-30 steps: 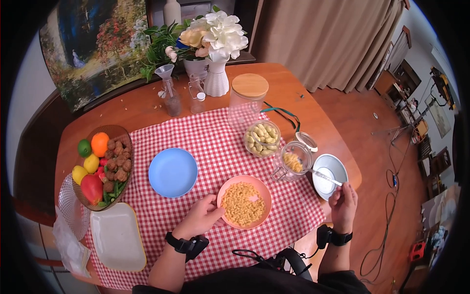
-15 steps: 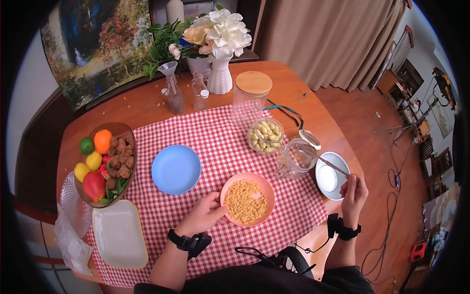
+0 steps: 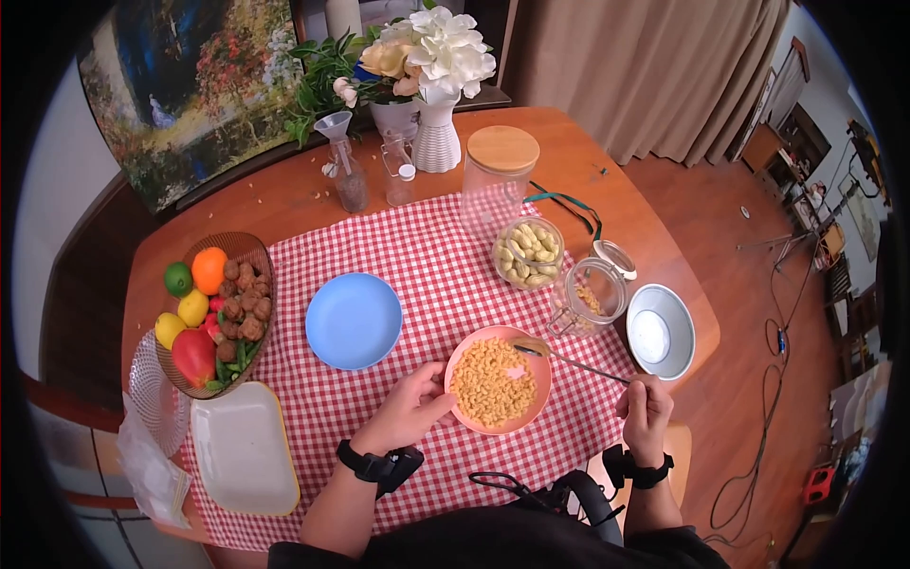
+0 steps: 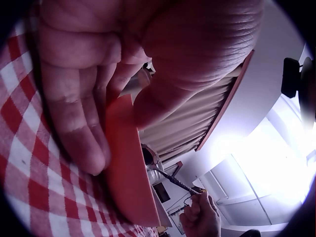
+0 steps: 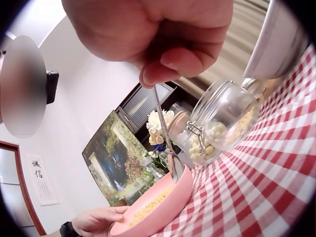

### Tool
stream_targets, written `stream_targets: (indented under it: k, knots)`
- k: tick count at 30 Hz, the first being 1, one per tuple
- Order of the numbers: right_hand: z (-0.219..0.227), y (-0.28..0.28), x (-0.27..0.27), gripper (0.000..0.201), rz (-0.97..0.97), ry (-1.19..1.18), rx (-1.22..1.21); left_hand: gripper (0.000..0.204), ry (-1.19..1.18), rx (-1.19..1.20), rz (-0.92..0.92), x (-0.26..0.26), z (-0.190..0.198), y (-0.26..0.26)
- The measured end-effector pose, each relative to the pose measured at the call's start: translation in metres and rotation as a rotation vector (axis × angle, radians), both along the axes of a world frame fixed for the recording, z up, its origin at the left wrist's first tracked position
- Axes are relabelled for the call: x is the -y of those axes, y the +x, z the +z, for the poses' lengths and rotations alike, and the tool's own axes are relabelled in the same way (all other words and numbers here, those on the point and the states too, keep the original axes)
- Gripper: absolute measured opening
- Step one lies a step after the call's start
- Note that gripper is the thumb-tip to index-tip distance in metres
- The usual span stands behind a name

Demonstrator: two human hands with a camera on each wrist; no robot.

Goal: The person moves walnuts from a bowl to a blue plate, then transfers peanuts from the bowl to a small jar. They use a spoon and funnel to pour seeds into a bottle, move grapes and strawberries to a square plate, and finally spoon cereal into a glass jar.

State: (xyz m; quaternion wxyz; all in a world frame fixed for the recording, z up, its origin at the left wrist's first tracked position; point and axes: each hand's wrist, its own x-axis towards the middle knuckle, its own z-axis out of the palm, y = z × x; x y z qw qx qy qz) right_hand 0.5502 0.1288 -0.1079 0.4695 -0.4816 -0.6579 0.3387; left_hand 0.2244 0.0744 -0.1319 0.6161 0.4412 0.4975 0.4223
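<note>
A pink bowl of small yellow macaroni-like pieces sits on the checked cloth. My left hand pinches its left rim, thumb inside and fingers along the outer wall, as the left wrist view shows. My right hand grips the end of a long-handled metal spoon. The spoon's head overlaps the bowl's upper right rim; in the right wrist view the spoon points down into the bowl. Behind stands a clip-top glass jar, lid back, with a few yellow pieces inside.
A white bowl is right of the jar. Nearby stand a glass container of pale green-yellow nuts and a wooden-lidded jar. To the left are a blue plate, a white tray and a fruit basket.
The spoon in my right hand has come out of the glass jar and swung left, its head now at the pink bowl. My left hand keeps its hold on the bowl.
</note>
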Motion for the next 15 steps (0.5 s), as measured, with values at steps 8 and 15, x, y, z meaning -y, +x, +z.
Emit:
stream_targets:
  k: [8,15]
  knots:
    - [-0.012,0.005,0.001,0.024,0.117,-0.423,-0.049,0.038,-0.066,0.000,-0.001,-0.001,-0.005,-0.001]
    - [-0.015,-0.002,-0.006,0.026,0.136,-0.614,-0.275,0.037,-0.079,0.015,-0.013,-0.002,-0.004,-0.002]
